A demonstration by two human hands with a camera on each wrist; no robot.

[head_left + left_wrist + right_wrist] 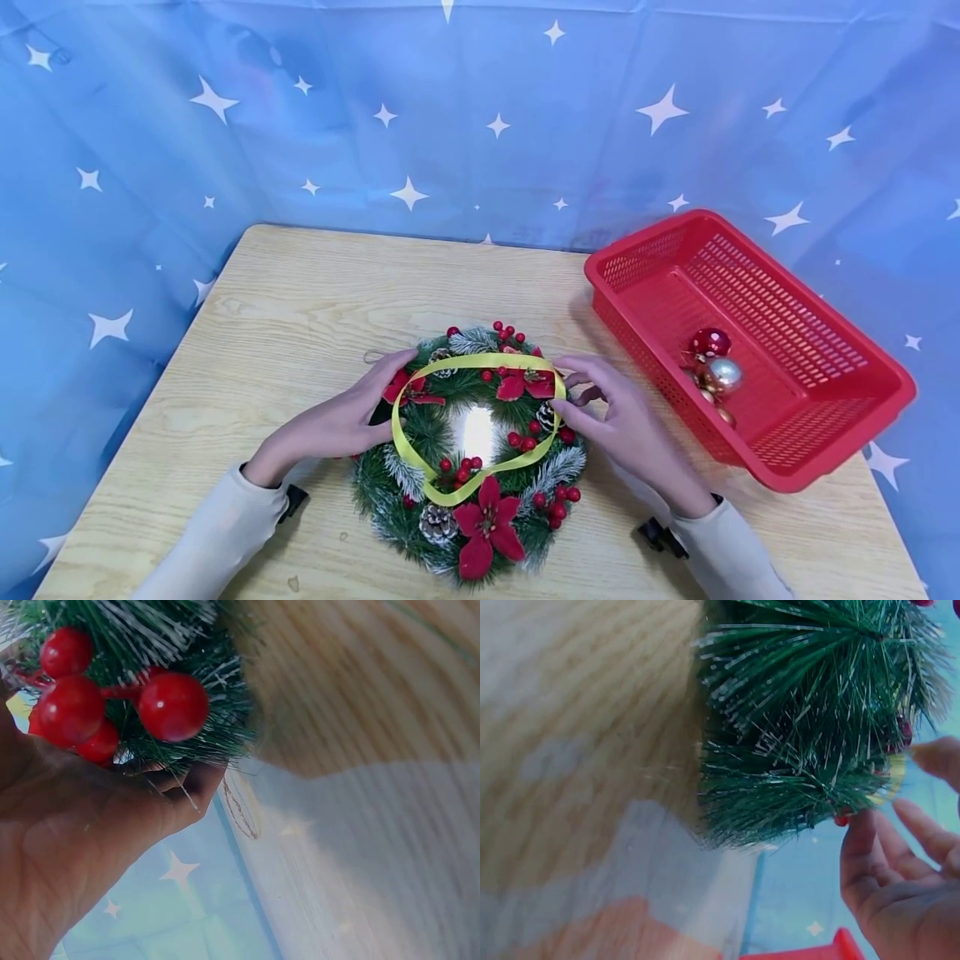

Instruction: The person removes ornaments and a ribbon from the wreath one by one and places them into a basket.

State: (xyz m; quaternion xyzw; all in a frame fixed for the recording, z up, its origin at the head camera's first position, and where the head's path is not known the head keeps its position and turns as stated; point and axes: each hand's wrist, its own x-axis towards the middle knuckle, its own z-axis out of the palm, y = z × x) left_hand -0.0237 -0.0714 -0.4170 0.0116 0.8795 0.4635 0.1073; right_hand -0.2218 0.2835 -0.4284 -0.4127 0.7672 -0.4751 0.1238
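A green wreath (555, 475) with red flowers, berries and pinecones lies on the table. A loop of yellow ribbon (517, 361) rests across its top, round the central hole. My left hand (341, 417) grips the wreath's left side, its thumb by the ribbon's edge. The left wrist view shows its curled fingers (199, 787) under the greenery (202, 742), beside red berries (174, 706). At the right side, my right hand (618, 417) touches the ribbon with thumb and forefinger apart. Its fingers (860, 836) lie beside the outer needles (780, 795) in the right wrist view.
A red plastic basket (832, 433) stands to the right on the wooden table (315, 275). Several shiny baubles lie inside it, among them a dotted red bauble (710, 342) and a silver bauble (723, 375). A blue starry cloth (450, 83) hangs behind the table.
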